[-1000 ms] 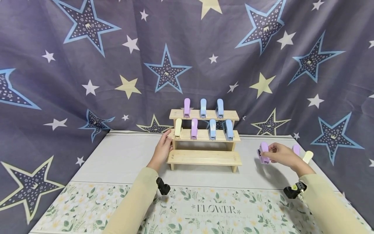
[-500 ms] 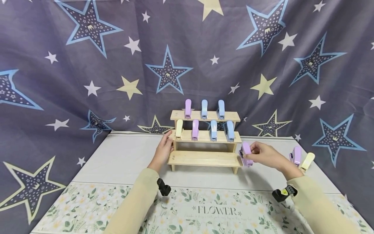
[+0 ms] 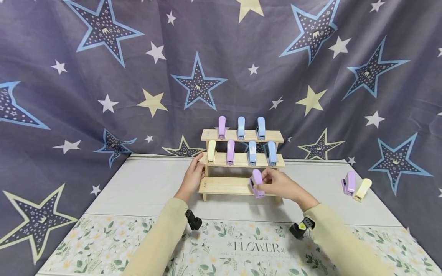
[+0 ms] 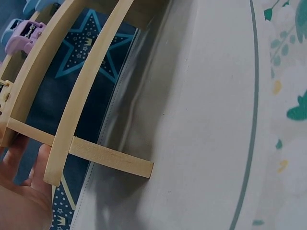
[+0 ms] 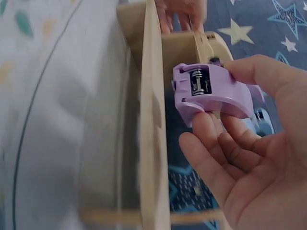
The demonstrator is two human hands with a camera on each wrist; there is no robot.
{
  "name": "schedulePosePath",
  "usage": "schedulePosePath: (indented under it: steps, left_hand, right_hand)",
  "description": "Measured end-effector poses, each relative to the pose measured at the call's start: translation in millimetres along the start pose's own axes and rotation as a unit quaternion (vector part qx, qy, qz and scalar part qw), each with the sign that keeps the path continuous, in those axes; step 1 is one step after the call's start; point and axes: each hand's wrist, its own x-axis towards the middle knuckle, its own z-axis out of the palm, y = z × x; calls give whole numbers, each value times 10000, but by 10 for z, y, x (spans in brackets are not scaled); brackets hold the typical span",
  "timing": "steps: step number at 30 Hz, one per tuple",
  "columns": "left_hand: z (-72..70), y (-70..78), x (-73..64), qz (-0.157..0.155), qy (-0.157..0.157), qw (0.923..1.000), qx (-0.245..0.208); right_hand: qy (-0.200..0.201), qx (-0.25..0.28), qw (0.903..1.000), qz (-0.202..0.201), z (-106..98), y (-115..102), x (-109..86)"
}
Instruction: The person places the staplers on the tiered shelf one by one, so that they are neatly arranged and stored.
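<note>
My right hand (image 3: 281,186) pinches a purple stapler (image 3: 257,184) between thumb and fingers, over the right part of the lowest step of a three-tier wooden stand (image 3: 222,185). The right wrist view shows the stapler's dark inner works and spring, with fingertips along its side. At the stand's left side, my left hand (image 3: 191,178) holds the end by the middle step. In the left wrist view its fingers (image 4: 41,167) reach around the wooden side piece. On the middle step are a cream stapler (image 3: 211,152), a purple one (image 3: 230,152) and two blue ones (image 3: 252,153).
Along the top step are a purple stapler (image 3: 222,127) and two blue staplers (image 3: 241,128). Another purple stapler (image 3: 349,183) and a cream stapler (image 3: 363,189) lie at the right of the table. A star-patterned curtain (image 3: 131,76) hangs behind. Floral cloth (image 3: 103,245) covers the front.
My right hand has carried the purple stapler leftward from the table's right side to over the lowest step. My left hand has stayed on the stand.
</note>
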Motion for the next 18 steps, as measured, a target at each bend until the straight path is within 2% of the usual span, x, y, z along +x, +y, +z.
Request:
schedulePosePath:
  steps: [8, 18]
  left_hand:
    - [-5, 15, 5, 61, -26, 10000, -52]
    - [-1, -5, 5, 131, 84, 9999, 0]
  right_hand:
    - [152, 160, 9997, 125, 390, -90, 225]
    - [421, 465, 9974, 344, 818, -171, 450]
